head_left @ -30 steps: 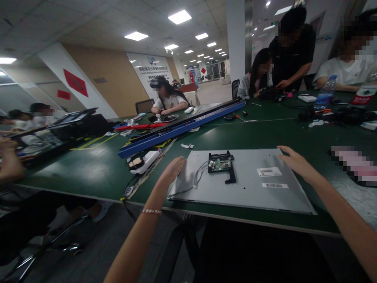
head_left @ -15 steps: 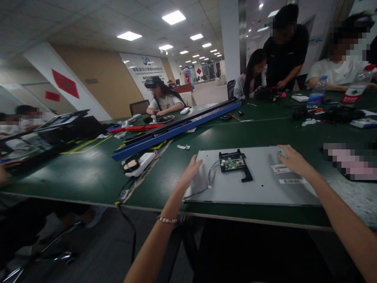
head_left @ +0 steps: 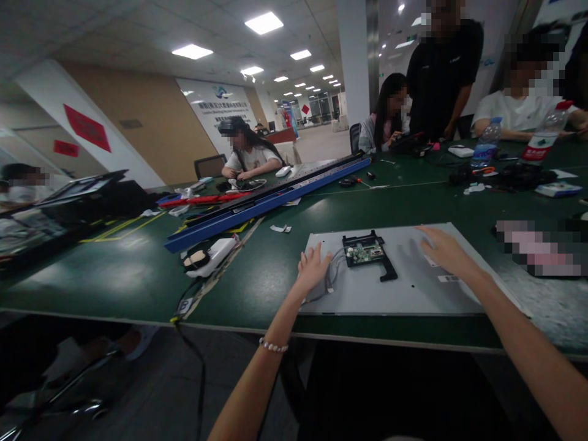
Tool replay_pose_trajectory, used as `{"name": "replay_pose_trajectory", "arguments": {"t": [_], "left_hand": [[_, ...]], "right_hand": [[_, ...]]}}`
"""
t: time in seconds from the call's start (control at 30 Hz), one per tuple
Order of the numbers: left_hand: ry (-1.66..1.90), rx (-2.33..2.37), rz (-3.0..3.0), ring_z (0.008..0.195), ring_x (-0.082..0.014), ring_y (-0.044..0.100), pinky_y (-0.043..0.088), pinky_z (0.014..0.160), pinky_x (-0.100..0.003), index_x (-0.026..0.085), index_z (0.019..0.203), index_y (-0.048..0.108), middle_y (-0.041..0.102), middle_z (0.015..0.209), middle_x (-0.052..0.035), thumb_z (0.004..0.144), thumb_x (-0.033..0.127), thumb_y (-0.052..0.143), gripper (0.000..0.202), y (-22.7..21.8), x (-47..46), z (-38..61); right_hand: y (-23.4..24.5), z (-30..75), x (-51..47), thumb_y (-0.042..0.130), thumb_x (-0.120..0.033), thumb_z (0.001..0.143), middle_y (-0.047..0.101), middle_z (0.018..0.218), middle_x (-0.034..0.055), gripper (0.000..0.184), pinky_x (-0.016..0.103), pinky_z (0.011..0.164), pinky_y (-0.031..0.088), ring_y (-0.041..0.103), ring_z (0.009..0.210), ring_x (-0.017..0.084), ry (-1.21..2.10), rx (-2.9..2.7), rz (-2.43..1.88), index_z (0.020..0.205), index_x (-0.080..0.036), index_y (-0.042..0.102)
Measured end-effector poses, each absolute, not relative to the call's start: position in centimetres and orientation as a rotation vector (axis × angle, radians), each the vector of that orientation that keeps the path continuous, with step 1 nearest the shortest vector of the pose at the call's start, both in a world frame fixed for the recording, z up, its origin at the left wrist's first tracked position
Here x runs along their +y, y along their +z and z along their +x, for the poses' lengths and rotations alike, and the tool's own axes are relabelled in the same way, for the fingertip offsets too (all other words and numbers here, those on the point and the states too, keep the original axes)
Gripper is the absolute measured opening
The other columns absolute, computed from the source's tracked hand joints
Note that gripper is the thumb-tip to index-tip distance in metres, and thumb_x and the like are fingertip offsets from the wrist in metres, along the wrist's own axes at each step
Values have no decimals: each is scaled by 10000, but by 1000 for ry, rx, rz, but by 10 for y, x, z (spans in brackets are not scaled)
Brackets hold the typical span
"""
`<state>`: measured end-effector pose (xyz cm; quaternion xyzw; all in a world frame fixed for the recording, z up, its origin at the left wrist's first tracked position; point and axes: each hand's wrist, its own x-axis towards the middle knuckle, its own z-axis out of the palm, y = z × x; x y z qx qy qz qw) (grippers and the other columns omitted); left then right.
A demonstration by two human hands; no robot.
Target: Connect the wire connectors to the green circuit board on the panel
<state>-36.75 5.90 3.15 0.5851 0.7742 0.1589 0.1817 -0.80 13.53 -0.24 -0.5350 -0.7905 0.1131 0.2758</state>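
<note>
A flat grey metal panel [head_left: 367,300], like the back of a display, lies on the green table in front of me. Near its upper middle sits a green circuit board [head_left: 365,253] in a black bracket [head_left: 389,269]. Thin grey cables [head_left: 333,269] run from the board toward the panel's left side. My left hand [head_left: 313,267] is over the panel's left edge, fingers apart, holding nothing. Above the panel's right part, my right hand [head_left: 444,250] has its fingers stretched out and partly covers a white label. Whether either hand touches the metal I cannot tell.
A long blue rail [head_left: 271,202] crosses the table beyond the panel. To the left lies a white power strip [head_left: 215,254] with a dark cable. Bottles [head_left: 487,144], tools and a blurred pink item [head_left: 537,248] are at the right. Several people sit or stand around the table.
Both hands have let go of the panel's side edges and moved inward over it. The panel now lies flat on the table. The camera view has shifted slightly.
</note>
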Motion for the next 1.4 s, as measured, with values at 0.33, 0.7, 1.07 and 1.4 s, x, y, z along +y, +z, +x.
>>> {"name": "replay_pose_trajectory", "arguments": {"t": [0.33, 0.7, 1.07, 1.4], "left_hand": [[414, 2189, 1705, 1448, -374, 10, 79, 1131, -580, 225, 1507, 230, 170, 1579, -116, 891, 588, 302, 718, 23, 65, -361], [392, 2257, 1848, 1453, -333, 119, 74, 1119, -623, 216, 1498, 260, 175, 1578, -126, 906, 561, 293, 686, 17, 66, -348], [357, 2239, 1917, 1451, -303, 153, 79, 1123, -625, 217, 1452, 358, 258, 1557, -107, 957, 522, 220, 597, 21, 59, -345], [355, 2305, 1988, 1452, -250, 170, 140, 1129, -600, 220, 1416, 411, 331, 1529, -82, 982, 505, 151, 580, 18, 57, -343]], "right_hand": [[18, -17, 121, 370, -140, 670, 519, 533, 36, 204, 307, 564, 301, 510, 579, 188, 11, -2105, -1453, 494, -218, 435], [14, -43, 131, 393, -467, 904, 372, 1510, 68, 547, 553, 1106, 226, 330, 1376, 304, 458, -2272, -1255, 1417, -277, 395], [23, -80, 174, 657, -642, 696, 130, 1593, 121, 1081, 499, 1143, 187, 74, 1455, 328, 794, -2576, -970, 1532, -237, 103], [3, -53, 172, 719, -540, 695, 313, 1497, 114, 977, 516, 1107, 299, 349, 1342, 343, 736, -2493, -794, 1501, -281, 230]]}}
